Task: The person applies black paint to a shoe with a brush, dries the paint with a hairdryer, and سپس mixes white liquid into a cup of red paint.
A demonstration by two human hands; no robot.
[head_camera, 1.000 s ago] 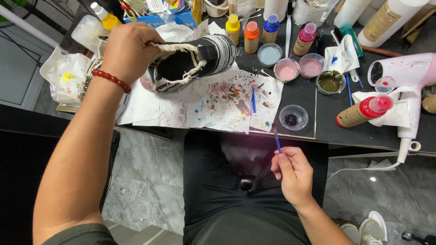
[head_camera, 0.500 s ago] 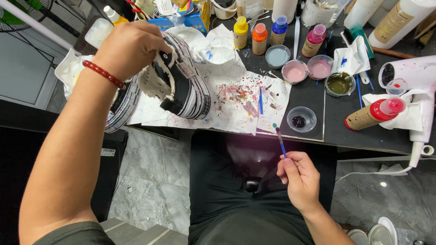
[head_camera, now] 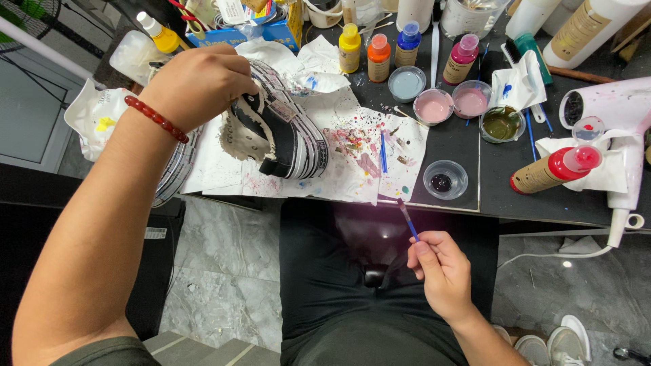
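My left hand (head_camera: 196, 85), with a red bead bracelet on the wrist, grips a black and white striped shoe (head_camera: 285, 129) and holds it tilted on its side over paint-spattered white paper (head_camera: 352, 156). My right hand (head_camera: 444, 271) is low over my lap, below the table's front edge, and pinches a thin blue paintbrush (head_camera: 407, 219) whose tip points up toward the table. A small clear cup of dark paint (head_camera: 445, 179) stands just above the brush tip.
Paint bottles in yellow (head_camera: 349, 47), orange (head_camera: 378, 57), blue (head_camera: 407, 44) and pink (head_camera: 461, 59) stand at the back. Small cups of pale blue, pink and olive paint sit near them. A white hair dryer (head_camera: 624, 129) and a red-capped bottle (head_camera: 553, 169) lie at right.
My left hand has turned the shoe from opening-up onto its side and drawn it nearer the table's left front. My right hand with the brush has stayed over my lap.
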